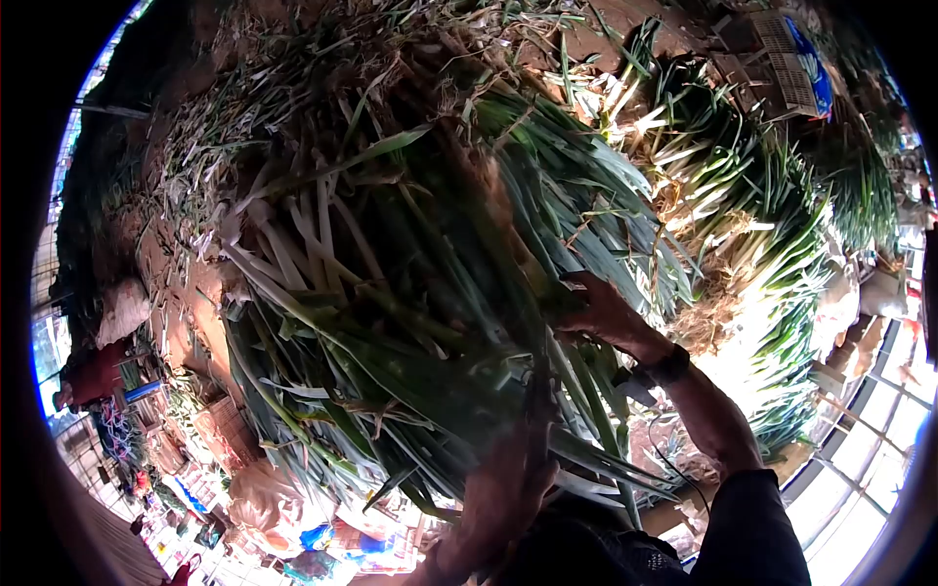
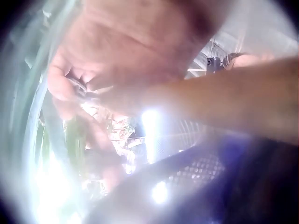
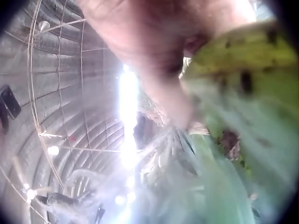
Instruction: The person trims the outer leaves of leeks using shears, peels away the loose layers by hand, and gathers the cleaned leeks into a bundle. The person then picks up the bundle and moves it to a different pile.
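A large heap of leeks (image 1: pixel 410 264) with broad green leaves and pale stems lies in front of me. My left hand (image 1: pixel 508 483), blurred, is low at the heap's near edge, its fingers curled around leek leaves. In the left wrist view the left hand (image 2: pixel 126 46) shows bent fingers beside long leaves (image 2: pixel 35 107). My right hand (image 1: pixel 606 314) is farther up on the heap's right side, gripping leek leaves between thumb and fingers. In the right wrist view, a broad yellow-green leaf (image 3: pixel 247 70) with dark spots lies against the right hand (image 3: pixel 154 42).
Rows of leeks with roots (image 1: pixel 723 234) lie to the right in bright light. A plastic crate (image 1: pixel 782 63) stands at the far right. Loose trimmings (image 1: pixel 244 146) cover the brown ground beyond the heap. Plastic bags (image 1: pixel 269 498) and a wicker-like basket (image 1: pixel 227 435) are at the lower left.
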`<state>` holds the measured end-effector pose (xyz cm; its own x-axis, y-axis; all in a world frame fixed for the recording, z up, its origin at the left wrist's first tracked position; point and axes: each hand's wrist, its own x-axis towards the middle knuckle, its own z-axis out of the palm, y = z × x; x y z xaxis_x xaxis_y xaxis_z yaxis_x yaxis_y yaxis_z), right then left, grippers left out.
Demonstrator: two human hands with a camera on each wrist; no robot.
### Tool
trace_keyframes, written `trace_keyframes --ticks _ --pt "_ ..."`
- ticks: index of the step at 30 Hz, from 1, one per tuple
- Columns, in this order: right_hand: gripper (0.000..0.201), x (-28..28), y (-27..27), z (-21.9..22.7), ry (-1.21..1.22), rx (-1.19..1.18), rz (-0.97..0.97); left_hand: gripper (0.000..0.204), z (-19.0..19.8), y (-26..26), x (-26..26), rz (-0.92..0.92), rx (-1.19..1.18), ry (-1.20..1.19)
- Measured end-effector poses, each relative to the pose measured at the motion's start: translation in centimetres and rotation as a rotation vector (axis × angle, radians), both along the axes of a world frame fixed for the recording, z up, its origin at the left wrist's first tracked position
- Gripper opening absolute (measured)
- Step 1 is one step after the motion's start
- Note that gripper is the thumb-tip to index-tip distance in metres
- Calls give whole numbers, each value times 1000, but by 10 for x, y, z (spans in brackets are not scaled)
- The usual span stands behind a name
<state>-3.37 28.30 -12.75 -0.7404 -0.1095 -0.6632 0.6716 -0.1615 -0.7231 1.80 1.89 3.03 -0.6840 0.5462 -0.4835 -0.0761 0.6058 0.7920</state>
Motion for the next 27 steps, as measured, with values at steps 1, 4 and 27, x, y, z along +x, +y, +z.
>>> trace_keyframes --ticks 1,4,27 --pt "76 0 0 -2 19 -10 -29 63 -8 -1 -1 -5 -3 1" --pt "76 -10 -3 16 -89 54 64 60 -24 3 -12 -188 59 318" --pt "27 -13 16 6 202 924 342 47 -83 33 -116 248 47 106"
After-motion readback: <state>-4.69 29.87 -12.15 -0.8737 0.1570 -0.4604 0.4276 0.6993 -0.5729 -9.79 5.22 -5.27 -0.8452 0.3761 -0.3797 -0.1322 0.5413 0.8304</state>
